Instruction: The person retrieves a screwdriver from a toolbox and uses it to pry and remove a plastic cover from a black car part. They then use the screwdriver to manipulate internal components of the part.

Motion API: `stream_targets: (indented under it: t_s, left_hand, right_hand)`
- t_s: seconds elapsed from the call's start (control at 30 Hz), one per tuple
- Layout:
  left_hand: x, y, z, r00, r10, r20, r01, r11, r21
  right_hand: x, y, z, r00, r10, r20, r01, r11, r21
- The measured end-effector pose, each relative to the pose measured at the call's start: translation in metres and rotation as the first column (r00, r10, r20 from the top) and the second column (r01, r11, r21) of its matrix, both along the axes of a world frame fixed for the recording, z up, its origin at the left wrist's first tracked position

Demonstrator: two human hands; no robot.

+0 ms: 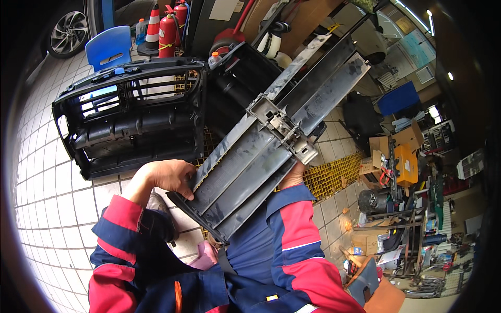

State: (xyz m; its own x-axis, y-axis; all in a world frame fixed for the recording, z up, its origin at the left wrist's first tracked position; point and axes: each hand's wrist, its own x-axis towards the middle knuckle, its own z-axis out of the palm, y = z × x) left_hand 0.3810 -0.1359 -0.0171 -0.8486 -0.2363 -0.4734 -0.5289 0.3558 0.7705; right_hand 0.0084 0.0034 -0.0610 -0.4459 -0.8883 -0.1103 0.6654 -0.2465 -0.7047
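Observation:
Slanting across my lap is a long, dusty grey-black car grille shutter [240,172] with wide slats. A grey central bracket [279,125] crosses its middle. My left hand [175,177] is closed over the shutter's near left edge, thumb on the slat side. On the opposite edge, below the bracket, my right hand [295,175] supports the shutter from beneath. Its fingers are mostly hidden behind the panel. To the left stands a black plastic car front frame [133,125] with open bars, and another black part [235,83] lies partly behind the shutter.
Behind the frame are a blue chair [108,47], a traffic cone [152,31] and red fire extinguishers [167,34]. Yellow floor grating [334,175] runs through the white tiles. On the right, cardboard boxes [368,177], an orange case [406,166] and tool-laden shelving crowd the floor.

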Motion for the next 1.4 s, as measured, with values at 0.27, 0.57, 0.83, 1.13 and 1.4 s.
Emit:
stream_targets:
  t_s: [0.27, 0.57, 0.83, 1.13, 1.4]
  left_hand:
    - [0.013, -0.015, 0.009, 0.914, 0.321, -0.249, -0.309, 0.947, 0.086]
    - [0.015, -0.013, 0.025, 0.566, 0.692, -0.449, 0.022, 0.532, 0.847]
    - [0.011, -0.011, 0.045, 0.319, 0.747, -0.582, 0.145, 0.569, 0.809]
    - [0.03, -0.002, 0.076, 0.334, 0.513, -0.791, -0.168, 0.858, 0.486]
    - [0.017, 0.017, 0.066, 0.1, 0.518, -0.85, -0.04, 0.855, 0.517]
  right_hand:
    - [-0.017, -0.005, -0.007, 0.998, -0.058, -0.001, 0.058, 0.997, -0.058]
    - [-0.01, -0.014, 0.013, 0.996, -0.089, 0.018, 0.09, 0.993, -0.08]
    - [0.03, -0.016, 0.007, 0.993, -0.018, 0.118, -0.004, 0.983, 0.183]
    - [0.076, 0.013, -0.011, 0.892, 0.149, 0.426, -0.244, 0.953, 0.179]
    - [0.124, 0.062, -0.09, 0.557, 0.088, 0.826, -0.522, 0.81, 0.266]
